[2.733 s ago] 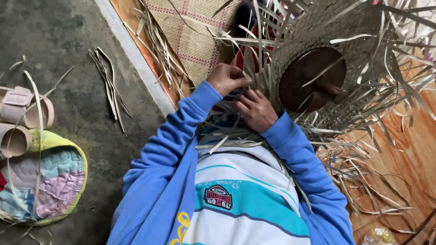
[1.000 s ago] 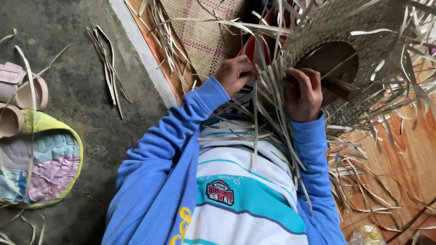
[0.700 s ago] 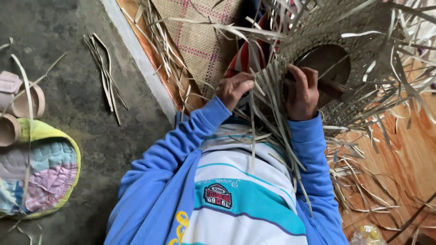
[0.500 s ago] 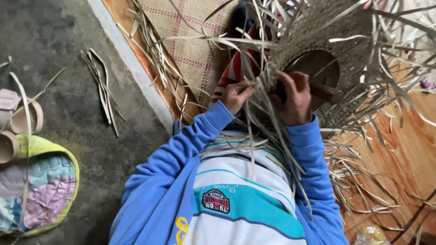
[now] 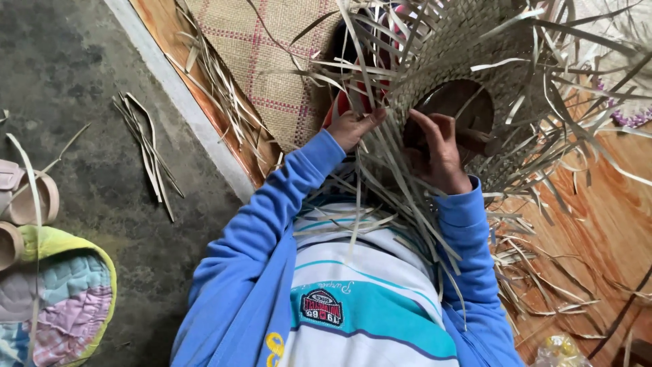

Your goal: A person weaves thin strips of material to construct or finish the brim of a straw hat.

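Observation:
A half-woven straw piece (image 5: 475,47) with long loose ends sits over a dark round wooden form (image 5: 451,109) in front of my chest. My left hand (image 5: 353,127) pinches a few pale straw strips (image 5: 380,170) at the weave's lower left edge, thumb pressed on top. My right hand (image 5: 438,155) lies against the lower rim of the form, fingers curled around strips that hang down over my striped shirt. Both sleeves are blue.
A woven mat with red lines (image 5: 272,61) lies on the orange wooden floor (image 5: 598,224). Loose straw strips (image 5: 146,149) lie scattered on the grey concrete to the left. A quilted cushion (image 5: 61,299) and sandals (image 5: 27,197) sit at far left. A small plastic bag (image 5: 560,350) is bottom right.
Both hands rose from my chest to the weave's edge. My right hand went from beside the left to the form's rim, and my left hand now pinches strips with the thumb out.

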